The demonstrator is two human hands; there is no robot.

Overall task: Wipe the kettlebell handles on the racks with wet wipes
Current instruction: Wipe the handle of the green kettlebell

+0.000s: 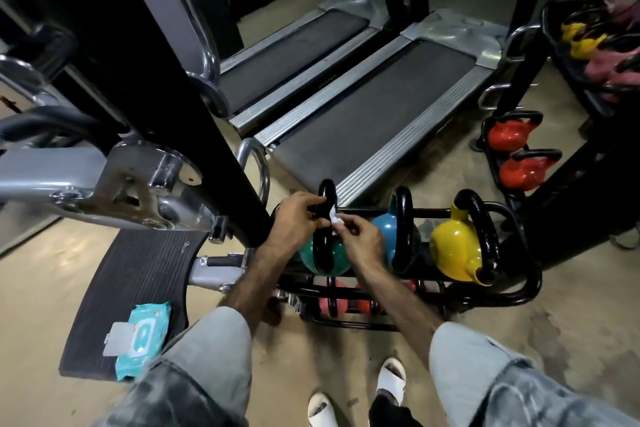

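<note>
The wipe (335, 219) was a small white wad pressed against the black handle (327, 218) of the green kettlebell (337, 256), which sat at the left end of the rack's (519, 291) top tier. The right hand (362, 239) pinched the wipe between its fingertips, right on the handle. The left hand (300, 218) curled around the same handle from the other side, steadying it. Next along the tier stood the blue kettlebell (386, 229), then the yellow kettlebell (453, 250) at the right end, both with black handles upright. Below them, pink and red bells showed on the lower tier. Off to the left, the wipes pack (143, 338) lay on a ribbed footplate (131, 274), flap open. Beyond the rack, two treadmills (374, 114) ran away side by side.
</note>
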